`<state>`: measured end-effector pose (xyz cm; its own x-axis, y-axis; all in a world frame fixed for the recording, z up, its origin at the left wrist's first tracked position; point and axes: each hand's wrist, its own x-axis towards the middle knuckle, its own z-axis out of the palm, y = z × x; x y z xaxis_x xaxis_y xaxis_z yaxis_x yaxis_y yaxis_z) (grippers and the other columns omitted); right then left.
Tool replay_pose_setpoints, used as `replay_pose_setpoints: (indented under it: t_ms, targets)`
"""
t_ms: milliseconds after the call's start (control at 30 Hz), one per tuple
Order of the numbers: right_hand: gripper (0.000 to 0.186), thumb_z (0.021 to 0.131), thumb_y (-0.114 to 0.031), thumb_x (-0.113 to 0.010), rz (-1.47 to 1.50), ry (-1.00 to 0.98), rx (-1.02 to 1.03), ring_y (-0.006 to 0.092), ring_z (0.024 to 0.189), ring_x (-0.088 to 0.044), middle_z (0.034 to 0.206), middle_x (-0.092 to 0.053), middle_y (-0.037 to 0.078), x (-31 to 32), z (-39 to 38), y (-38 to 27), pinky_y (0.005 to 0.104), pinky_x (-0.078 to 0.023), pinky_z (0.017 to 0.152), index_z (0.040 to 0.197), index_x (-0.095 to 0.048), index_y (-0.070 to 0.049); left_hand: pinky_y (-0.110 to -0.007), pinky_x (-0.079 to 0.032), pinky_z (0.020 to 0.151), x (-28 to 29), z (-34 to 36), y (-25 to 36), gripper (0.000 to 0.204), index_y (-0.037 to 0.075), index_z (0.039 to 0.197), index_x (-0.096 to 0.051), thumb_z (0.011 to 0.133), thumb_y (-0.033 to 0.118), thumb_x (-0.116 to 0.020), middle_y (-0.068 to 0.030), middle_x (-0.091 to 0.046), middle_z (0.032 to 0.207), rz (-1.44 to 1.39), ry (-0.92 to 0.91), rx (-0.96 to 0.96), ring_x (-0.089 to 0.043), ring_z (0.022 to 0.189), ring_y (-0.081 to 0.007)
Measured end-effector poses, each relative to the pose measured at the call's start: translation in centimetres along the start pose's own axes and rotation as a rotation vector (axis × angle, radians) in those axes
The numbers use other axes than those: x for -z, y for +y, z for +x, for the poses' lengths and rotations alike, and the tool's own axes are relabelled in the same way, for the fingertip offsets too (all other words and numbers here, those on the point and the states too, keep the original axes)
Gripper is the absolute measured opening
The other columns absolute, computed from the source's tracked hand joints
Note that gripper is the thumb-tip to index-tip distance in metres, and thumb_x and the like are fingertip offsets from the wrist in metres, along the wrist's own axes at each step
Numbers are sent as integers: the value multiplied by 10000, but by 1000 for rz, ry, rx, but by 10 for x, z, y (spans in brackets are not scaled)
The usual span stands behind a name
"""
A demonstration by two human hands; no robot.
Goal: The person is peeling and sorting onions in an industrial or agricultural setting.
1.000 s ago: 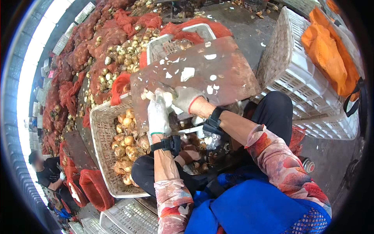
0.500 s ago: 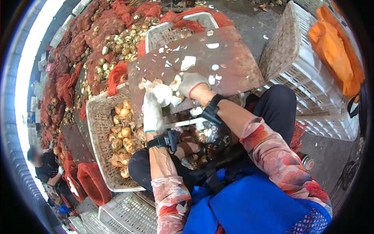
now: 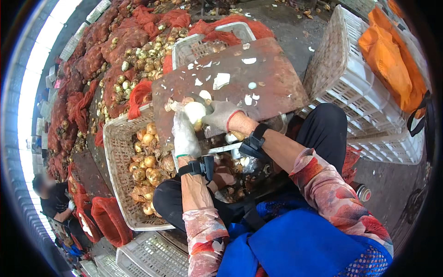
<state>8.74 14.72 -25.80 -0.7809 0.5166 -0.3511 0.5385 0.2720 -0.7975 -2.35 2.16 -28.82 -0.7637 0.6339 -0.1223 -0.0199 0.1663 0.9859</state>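
A partly peeled white onion [image 3: 194,111] is gripped in my gloved left hand [image 3: 183,130], held over the near edge of a stained reddish-brown board [image 3: 249,81]. My gloved right hand [image 3: 220,115] is closed on what looks like a small dark knife [image 3: 201,100], beside the onion's right side; its fingers partly hide it. Bits of white peel [image 3: 221,81] are scattered on the board. A white plastic basket [image 3: 116,175] of unpeeled yellow onions [image 3: 148,175] stands at my left. More scraps lie below the board, between my knees.
Red mesh sacks and loose onions [image 3: 122,51] cover the upper left. A basket [image 3: 180,51] sits behind the board. Stacked white crates [image 3: 344,69] with an orange bag [image 3: 387,60] stand right. A co-worker [image 3: 57,203] in black sits at far left, near red sacks [image 3: 110,221].
The white onion shows larger between my hands than a second ago. My right hand rose over the board, then came back down beside the onion. The co-worker's arms have shifted.
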Motion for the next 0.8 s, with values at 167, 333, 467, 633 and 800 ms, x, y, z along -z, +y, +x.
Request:
replay_pose_setpoints:
  t_ms: [167, 333, 467, 633, 800]
  targets:
    - [468, 801, -331, -587, -34, 109, -50, 407, 1000, -643, 1039, -666, 272, -7, 7, 3, 450, -495, 857, 1103, -639, 23, -377, -293, 1139, 35, 15, -43, 607, -51, 1437, -372, 1040, 409, -367, -242, -407, 1468, 932, -59, -687, -381, 1381, -305]
    - [387, 818, -251, -542, 64, 63, -33, 401, 960, -657, 995, -672, 275, -8, 14, 11, 443, -510, 836, 1055, -649, 36, -341, -374, 1062, -3, 5, -12, 559, 8, 1445, -390, 1029, 376, -447, -137, -478, 1417, 92, 41, 3, -468, 1263, -204]
    - [424, 784, -296, -576, 32, 95, -86, 373, 882, -682, 932, -687, 254, -10, 18, 13, 431, -522, 793, 1050, -653, 26, -332, -402, 1036, -9, -1, 3, 541, 35, 1446, -400, 1027, 372, -463, -101, -507, 1387, -168, -6, 54, -497, 1221, -179]
    - [424, 779, -256, -562, -37, 100, -66, 416, 982, -644, 1012, -663, 288, -10, 23, 7, 449, -501, 854, 1077, -651, 32, -333, -408, 1024, -6, -1, 9, 550, 44, 1448, -400, 1025, 391, -461, -102, -507, 1386, -80, -13, 93, -491, 1227, -181]
    - [387, 764, -246, -583, -81, 23, -94, 377, 825, -691, 890, -694, 240, -7, 32, 12, 446, -526, 728, 1043, -671, 8, -331, -372, 1061, -9, -11, 27, 590, -14, 1437, -400, 1021, 401, -458, -135, -503, 1403, -77, 29, 131, -471, 1272, -203]
